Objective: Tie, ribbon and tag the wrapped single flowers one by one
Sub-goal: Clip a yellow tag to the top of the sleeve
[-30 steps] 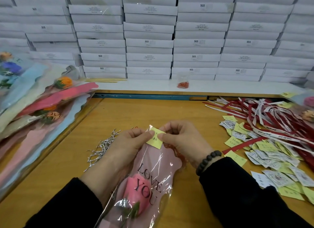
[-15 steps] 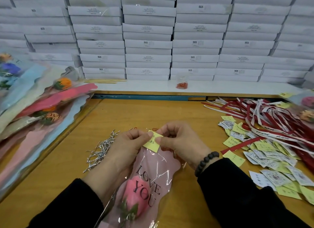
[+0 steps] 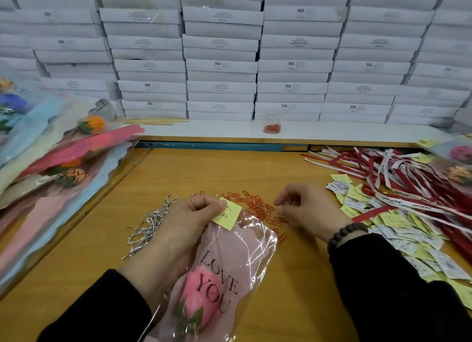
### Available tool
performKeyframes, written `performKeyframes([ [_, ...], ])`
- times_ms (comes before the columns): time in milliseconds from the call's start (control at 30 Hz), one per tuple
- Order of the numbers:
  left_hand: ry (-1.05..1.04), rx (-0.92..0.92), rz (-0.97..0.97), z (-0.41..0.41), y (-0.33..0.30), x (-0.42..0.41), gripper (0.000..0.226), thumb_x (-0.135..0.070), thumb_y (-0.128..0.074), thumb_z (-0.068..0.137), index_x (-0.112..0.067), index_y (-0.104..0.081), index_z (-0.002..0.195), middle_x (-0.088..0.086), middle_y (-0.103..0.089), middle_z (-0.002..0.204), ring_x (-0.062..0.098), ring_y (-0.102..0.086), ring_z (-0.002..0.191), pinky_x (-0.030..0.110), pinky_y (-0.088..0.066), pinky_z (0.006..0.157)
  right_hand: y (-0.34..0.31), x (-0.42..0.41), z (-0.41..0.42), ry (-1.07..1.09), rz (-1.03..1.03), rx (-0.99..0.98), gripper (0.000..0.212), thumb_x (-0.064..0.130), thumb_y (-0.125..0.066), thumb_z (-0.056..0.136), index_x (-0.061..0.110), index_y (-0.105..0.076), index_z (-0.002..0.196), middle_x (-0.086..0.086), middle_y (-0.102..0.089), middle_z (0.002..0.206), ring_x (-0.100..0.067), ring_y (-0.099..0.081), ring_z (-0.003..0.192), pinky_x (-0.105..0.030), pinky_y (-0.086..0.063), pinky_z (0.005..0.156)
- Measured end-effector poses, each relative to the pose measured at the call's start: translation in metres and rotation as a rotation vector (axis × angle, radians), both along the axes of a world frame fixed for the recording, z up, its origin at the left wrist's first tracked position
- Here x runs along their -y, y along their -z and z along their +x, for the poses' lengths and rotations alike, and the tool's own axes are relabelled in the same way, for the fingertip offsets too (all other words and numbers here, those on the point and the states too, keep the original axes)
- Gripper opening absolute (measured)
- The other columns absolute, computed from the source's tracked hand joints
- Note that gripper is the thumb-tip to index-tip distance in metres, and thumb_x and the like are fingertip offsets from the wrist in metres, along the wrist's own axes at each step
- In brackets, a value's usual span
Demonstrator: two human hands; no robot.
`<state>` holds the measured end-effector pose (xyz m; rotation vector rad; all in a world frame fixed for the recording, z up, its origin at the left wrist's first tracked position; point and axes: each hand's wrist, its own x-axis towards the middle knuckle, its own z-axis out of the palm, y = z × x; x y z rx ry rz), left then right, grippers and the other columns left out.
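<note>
A pink wrapped flower (image 3: 219,278) in a clear sleeve printed "LOVE YOU" lies in front of me, its top pointing away. My left hand (image 3: 189,221) pinches a yellow tag (image 3: 227,216) against the sleeve's top edge. My right hand (image 3: 309,209) hovers to the right of the flower, over a scatter of red paper clips (image 3: 258,209), fingers curled with their tips together; whether they hold a clip I cannot tell.
Silver twist ties (image 3: 150,226) lie left of my left hand. Yellow and white tags (image 3: 398,229) and red and white ribbons (image 3: 408,178) cover the right side. Wrapped flowers (image 3: 53,168) are piled at left. White boxes (image 3: 222,61) are stacked behind a white shelf (image 3: 332,132).
My right hand has let go of the yellow tag and moved right, over the red paper clips. My left hand alone keeps the tag on the sleeve.
</note>
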<state>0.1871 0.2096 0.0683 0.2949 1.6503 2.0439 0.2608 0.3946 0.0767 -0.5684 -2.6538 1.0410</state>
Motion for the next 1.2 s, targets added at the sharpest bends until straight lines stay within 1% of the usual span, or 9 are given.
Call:
performKeyframes([
  [100, 0.006, 0.003, -0.004, 0.0, 0.0, 0.0, 0.021, -0.004, -0.062, 0.083, -0.005, -0.058, 0.062, 0.018, -0.065, 0.073, 0.017, -0.06, 0.053, 0.02, -0.05, 0.048, 0.002, 0.0, -0.001, -0.021, 0.072, 0.057, 0.013, 0.013, -0.069, 0.081, 0.023, -0.063, 0.077, 0.007, -0.06, 0.076, -0.004, -0.054, 0.069, -0.015, -0.042, 0.059],
  [300, 0.009, 0.016, 0.001, 0.0, 0.001, 0.001, 0.018, -0.004, -0.061, 0.084, -0.003, -0.059, 0.066, 0.017, -0.065, 0.074, 0.017, -0.059, 0.053, 0.021, -0.051, 0.048, 0.009, 0.009, -0.006, -0.05, 0.209, 0.15, 0.007, 0.015, -0.066, 0.083, 0.021, -0.063, 0.081, 0.008, -0.058, 0.077, -0.008, -0.056, 0.074, -0.023, -0.05, 0.073],
  [400, 0.009, 0.025, 0.013, 0.002, -0.001, 0.001, 0.018, -0.003, -0.06, 0.084, -0.002, -0.058, 0.066, 0.017, -0.063, 0.069, 0.016, -0.059, 0.048, 0.019, -0.049, 0.047, 0.008, 0.012, -0.007, -0.048, 0.247, 0.152, 0.01, 0.014, -0.064, 0.085, 0.021, -0.062, 0.078, 0.009, -0.057, 0.076, -0.009, -0.058, 0.076, -0.023, -0.05, 0.072],
  [567, 0.008, 0.024, 0.029, 0.005, -0.004, 0.0, 0.021, 0.0, -0.059, 0.085, -0.001, -0.056, 0.064, 0.014, -0.062, 0.064, 0.013, -0.059, 0.046, 0.017, -0.049, 0.046, 0.008, 0.015, -0.006, -0.071, 0.234, 0.209, 0.012, 0.013, -0.059, 0.089, 0.02, -0.055, 0.079, 0.0, -0.066, 0.089, -0.015, -0.063, 0.087, -0.032, -0.053, 0.082],
  [733, 0.003, 0.015, 0.008, 0.005, -0.003, 0.001, 0.02, -0.002, -0.06, 0.085, -0.002, -0.057, 0.064, 0.014, -0.062, 0.067, 0.014, -0.058, 0.049, 0.017, -0.049, 0.047, 0.007, 0.015, -0.004, -0.071, 0.256, 0.147, 0.012, 0.017, -0.051, 0.093, 0.022, -0.05, 0.082, 0.004, -0.059, 0.083, -0.011, -0.058, 0.079, -0.025, -0.049, 0.071],
  [800, 0.001, 0.011, 0.001, 0.005, -0.003, 0.0, 0.019, -0.002, -0.06, 0.084, -0.002, -0.057, 0.065, 0.015, -0.062, 0.069, 0.016, -0.057, 0.052, 0.018, -0.05, 0.049, 0.005, 0.016, -0.004, -0.041, 0.184, 0.039, 0.01, 0.016, -0.051, 0.093, 0.022, -0.05, 0.084, 0.007, -0.055, 0.078, -0.006, -0.052, 0.072, -0.021, -0.045, 0.065],
  [933, 0.002, 0.018, 0.002, 0.004, -0.003, -0.001, 0.02, -0.002, -0.06, 0.084, -0.003, -0.058, 0.064, 0.016, -0.062, 0.069, 0.017, -0.057, 0.051, 0.018, -0.05, 0.049, -0.001, 0.021, -0.005, -0.037, -0.195, -0.217, 0.017, 0.009, -0.057, 0.089, 0.026, -0.059, 0.087, 0.003, -0.057, 0.075, -0.004, -0.055, 0.067, -0.015, -0.049, 0.06],
  [1033, 0.0, 0.009, -0.002, 0.004, -0.003, -0.001, 0.017, -0.003, -0.061, 0.083, -0.002, -0.059, 0.067, 0.016, -0.062, 0.071, 0.017, -0.057, 0.053, 0.018, -0.05, 0.049, -0.003, 0.025, -0.005, -0.036, -0.433, -0.286, 0.017, 0.005, -0.06, 0.087, 0.02, -0.066, 0.082, 0.003, -0.063, 0.073, 0.006, -0.056, 0.054, -0.008, -0.044, 0.051],
  [1200, 0.004, 0.023, 0.006, 0.006, -0.003, -0.001, 0.019, -0.002, -0.061, 0.083, -0.003, -0.059, 0.064, 0.014, -0.062, 0.066, 0.014, -0.058, 0.047, 0.018, -0.049, 0.046, -0.001, 0.029, -0.007, -0.08, -0.74, -0.361, 0.009, -0.001, -0.059, 0.084, 0.006, -0.062, 0.088, -0.005, -0.071, 0.071, -0.009, -0.067, 0.061, -0.015, -0.05, 0.053],
])
